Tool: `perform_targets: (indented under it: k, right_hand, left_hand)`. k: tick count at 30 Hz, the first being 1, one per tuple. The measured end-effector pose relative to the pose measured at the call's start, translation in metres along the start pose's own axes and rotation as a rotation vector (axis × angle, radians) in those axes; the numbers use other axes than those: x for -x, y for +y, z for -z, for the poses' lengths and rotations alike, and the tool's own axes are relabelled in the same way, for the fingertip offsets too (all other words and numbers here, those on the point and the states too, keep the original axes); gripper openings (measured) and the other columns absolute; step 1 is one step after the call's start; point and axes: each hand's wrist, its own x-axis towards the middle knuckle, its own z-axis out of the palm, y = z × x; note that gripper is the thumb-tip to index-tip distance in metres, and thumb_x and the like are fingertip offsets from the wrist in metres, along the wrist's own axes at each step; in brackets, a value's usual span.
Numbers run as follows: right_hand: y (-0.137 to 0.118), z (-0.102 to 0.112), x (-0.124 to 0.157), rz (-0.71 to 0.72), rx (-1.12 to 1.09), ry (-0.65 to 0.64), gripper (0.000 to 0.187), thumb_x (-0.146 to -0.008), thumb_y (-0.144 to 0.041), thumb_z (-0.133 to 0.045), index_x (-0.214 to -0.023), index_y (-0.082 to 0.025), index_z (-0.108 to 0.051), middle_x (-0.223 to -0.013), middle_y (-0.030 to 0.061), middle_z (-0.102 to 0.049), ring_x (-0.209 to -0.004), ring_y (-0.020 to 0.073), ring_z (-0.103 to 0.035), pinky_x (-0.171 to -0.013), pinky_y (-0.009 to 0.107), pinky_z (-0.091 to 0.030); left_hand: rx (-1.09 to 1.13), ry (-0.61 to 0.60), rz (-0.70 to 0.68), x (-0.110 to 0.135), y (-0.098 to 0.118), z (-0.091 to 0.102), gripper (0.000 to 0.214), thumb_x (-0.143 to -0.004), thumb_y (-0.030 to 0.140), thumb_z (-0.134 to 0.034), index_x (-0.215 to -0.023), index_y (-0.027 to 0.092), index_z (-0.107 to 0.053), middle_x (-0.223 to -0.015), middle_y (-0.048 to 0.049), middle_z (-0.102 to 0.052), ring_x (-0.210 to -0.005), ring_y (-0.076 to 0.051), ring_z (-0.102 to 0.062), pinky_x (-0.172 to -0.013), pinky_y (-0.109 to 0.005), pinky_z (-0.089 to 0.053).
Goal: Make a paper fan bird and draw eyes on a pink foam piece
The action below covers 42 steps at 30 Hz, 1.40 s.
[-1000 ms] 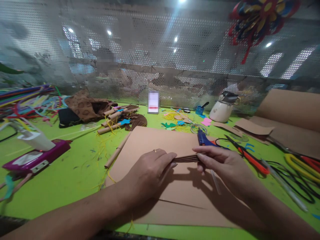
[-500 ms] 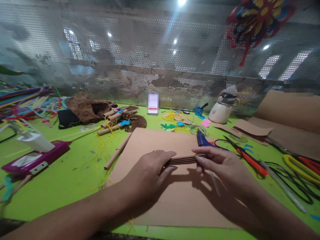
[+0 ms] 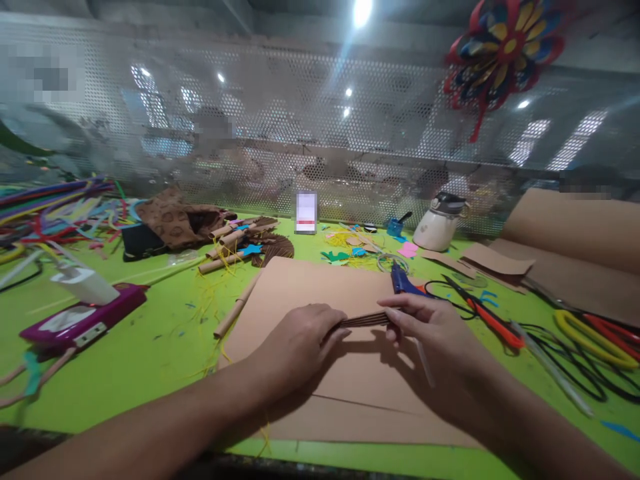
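Seeing the pleated brown strip (image 3: 365, 321) tipped more edge-on than half a second ago, with less of the folded face showing. Still holding it up over the middle of the big brown sheet (image 3: 310, 287), pretty much level. Pinching one end in the left hand (image 3: 306, 340), fingers narrow around it and partly covering the folds, and pinching the other end in the right hand (image 3: 435, 330) with fingers just as tight. Spotting a clear stick (image 3: 426, 363) over the sheet, just beside that right hand. Got a blue glue gun (image 3: 403, 280) at the sheet's far right corner, then orange-handled scissors (image 3: 493, 320) off to its right. Along the sheet's left edge, finding a rolled paper tube (image 3: 234, 309), plus a bunch of tubes (image 3: 215, 265) with a blue star (image 3: 253, 250) past the far left corner. Past the sheet's far edge, can make out a lit phone (image 3: 306, 212) standing up. Way left of it, got a purple power strip (image 3: 83, 327) on the green desk (image 3: 165, 347).
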Motion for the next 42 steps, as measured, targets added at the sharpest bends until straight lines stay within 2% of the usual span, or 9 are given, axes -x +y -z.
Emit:
perform_targets:
  k: [2, 7, 9, 11, 12, 16, 24, 33, 42]
  right_hand:
    - [0.004, 0.001, -0.002, 0.063, 0.084, 0.026, 0.027, -0.081, -0.042, -0.065, -0.096, -0.019, -0.064, -0.065, -0.0005, -0.059, -0.058, 0.0138, -0.054, -0.055, 0.029, -0.047]
    - [0.005, 0.007, -0.003, 0.474, 0.631, 0.034, 0.027, -0.092, -0.040, -0.049, -0.091, -0.018, -0.065, -0.091, 0.0105, -0.065, -0.086, 0.0217, -0.058, -0.075, 0.038, -0.047]
    - [0.004, 0.004, 0.001, 0.589, 0.719, -0.098, 0.022, -0.083, -0.038, -0.063, -0.096, -0.021, -0.067, -0.107, 0.0118, -0.063, -0.102, 0.0254, -0.054, -0.082, 0.039, -0.046]
    - [0.008, -0.002, 0.004, 0.658, 0.781, -0.214, 0.017, -0.076, -0.035, -0.073, -0.089, -0.024, -0.069, -0.099, 0.0071, -0.066, -0.097, 0.0237, -0.054, -0.081, 0.037, -0.045]
    - [0.011, -0.004, 0.004, 0.677, 0.823, -0.239, 0.009, -0.080, -0.030, -0.068, -0.087, -0.024, -0.069, -0.092, 0.0058, -0.065, -0.092, 0.0218, -0.054, -0.078, 0.036, -0.044]
    - [0.029, -0.007, -0.008, 0.738, 1.005, -0.231, 0.023, -0.093, -0.020, -0.050, -0.078, -0.018, -0.067, -0.081, 0.0058, -0.061, -0.080, 0.0168, -0.053, -0.069, 0.029, -0.042]
    - [0.032, 0.001, -0.019, 0.764, 1.041, -0.188, 0.023, -0.091, -0.017, -0.052, -0.074, -0.015, -0.068, -0.077, 0.0066, -0.060, -0.075, 0.0163, -0.054, -0.066, 0.027, -0.042]
    - [0.030, 0.005, -0.020, 0.745, 1.065, -0.171, 0.021, -0.091, -0.020, -0.053, -0.078, -0.015, -0.069, -0.077, 0.0063, -0.060, -0.070, 0.0158, -0.054, -0.064, 0.028, -0.042]
    - [0.034, 0.008, -0.023, 0.769, 1.078, -0.178, 0.023, -0.093, -0.024, -0.051, -0.083, -0.015, -0.069, -0.078, 0.0065, -0.060, -0.070, 0.0156, -0.055, -0.064, 0.028, -0.041]
  left_hand:
    - [-0.019, -0.016, -0.005, -0.001, -0.001, 0.000, 0.023, -0.096, 0.023, -0.045, -0.090, 0.016, -0.067, -0.081, -0.0040, -0.063, -0.072, -0.016, -0.057, -0.067, -0.027, -0.042]
    - [-0.127, 0.002, -0.019, 0.001, -0.005, -0.003, 0.026, -0.095, 0.025, -0.046, -0.082, 0.018, -0.068, -0.075, -0.0029, -0.060, -0.069, -0.016, -0.055, -0.064, -0.027, -0.038]
    - [-0.186, -0.005, -0.030, 0.002, -0.006, -0.004, 0.028, -0.094, 0.027, -0.048, -0.076, 0.019, -0.068, -0.073, -0.0028, -0.059, -0.067, -0.016, -0.054, -0.062, -0.027, -0.036]
    - [-0.220, -0.024, -0.066, 0.003, -0.008, -0.005, 0.030, -0.094, 0.029, -0.049, -0.072, 0.019, -0.067, -0.073, -0.0026, -0.059, -0.066, -0.015, -0.053, -0.060, -0.027, -0.035]
    - [-0.240, -0.022, -0.082, 0.003, -0.008, -0.005, 0.030, -0.094, 0.030, -0.049, -0.072, 0.019, -0.067, -0.073, -0.0026, -0.059, -0.066, -0.015, -0.053, -0.060, -0.027, -0.034]
    - [-0.234, -0.049, -0.123, 0.003, -0.009, -0.002, 0.030, -0.094, 0.029, -0.050, -0.072, 0.019, -0.068, -0.073, -0.0028, -0.058, -0.070, -0.016, -0.054, -0.063, -0.026, -0.036]
    - [-0.062, -0.105, -0.089, -0.003, -0.020, 0.005, 0.027, -0.093, 0.028, -0.048, -0.086, 0.018, -0.073, -0.080, -0.0053, -0.062, -0.073, -0.015, -0.057, -0.066, -0.024, -0.040]
    - [-0.055, -0.126, -0.092, -0.007, -0.026, 0.007, 0.028, -0.090, 0.026, -0.049, -0.081, 0.015, -0.072, -0.073, -0.0059, -0.065, -0.066, -0.015, -0.056, -0.062, -0.024, -0.038]
    - [0.048, -0.131, 0.002, -0.008, -0.033, 0.001, 0.026, -0.086, 0.028, -0.052, -0.084, 0.012, -0.073, -0.075, -0.0074, -0.069, -0.065, -0.015, -0.057, -0.061, -0.023, -0.038]
